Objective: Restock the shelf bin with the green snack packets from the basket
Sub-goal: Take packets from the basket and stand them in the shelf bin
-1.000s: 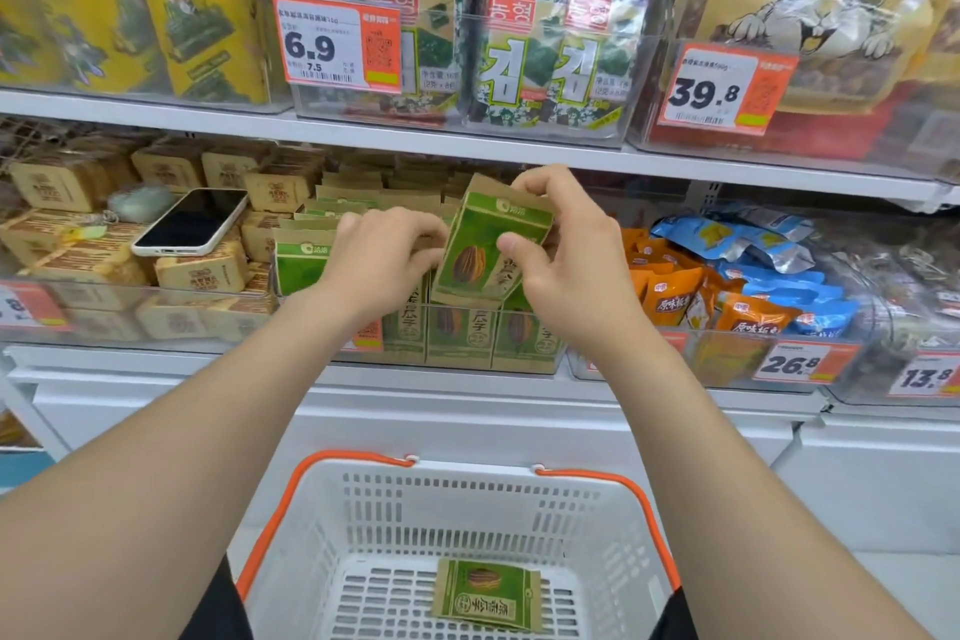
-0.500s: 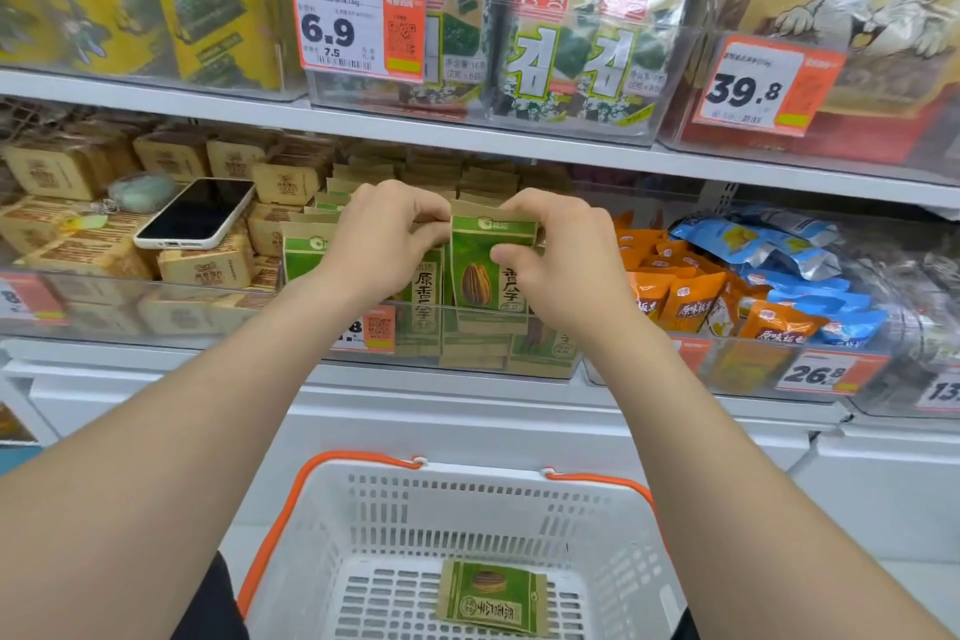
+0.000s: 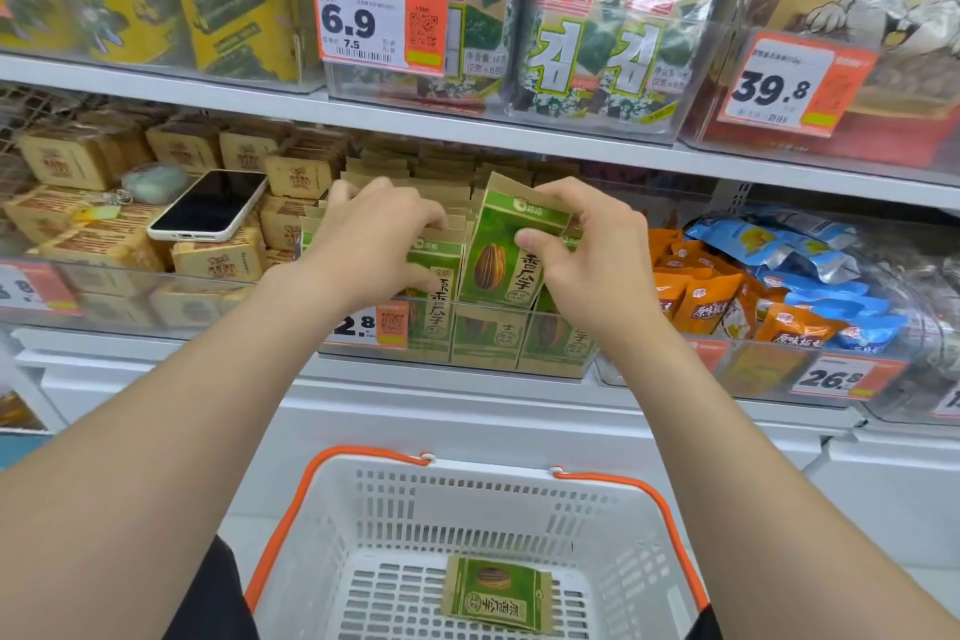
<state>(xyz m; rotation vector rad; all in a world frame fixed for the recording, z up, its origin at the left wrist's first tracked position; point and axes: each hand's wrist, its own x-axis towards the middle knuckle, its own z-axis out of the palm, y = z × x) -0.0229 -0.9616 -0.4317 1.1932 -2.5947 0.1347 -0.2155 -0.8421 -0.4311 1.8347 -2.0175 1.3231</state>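
Note:
My right hand [image 3: 587, 255] pinches a green snack packet [image 3: 501, 260] by its top right corner and holds it upright in the clear shelf bin [image 3: 467, 359]. Several like packets stand in rows in that bin. My left hand [image 3: 374, 244] reaches among the packets to the left, its fingers curled over their brown tops. One more green packet [image 3: 496, 592] lies flat on the floor of the white basket [image 3: 467, 499] with orange handles, below the shelf.
A phone [image 3: 208, 205] lies on brown snack boxes [image 3: 218, 255] in the bin to the left. Orange and blue packets [image 3: 769, 286] fill the bin to the right. Seaweed packs [image 3: 597, 26] and price tags [image 3: 382, 18] sit on the shelf above.
The held packet has moved down and right into the bin's front row. My left hand has let go of it and shifted left onto the neighbouring packets.

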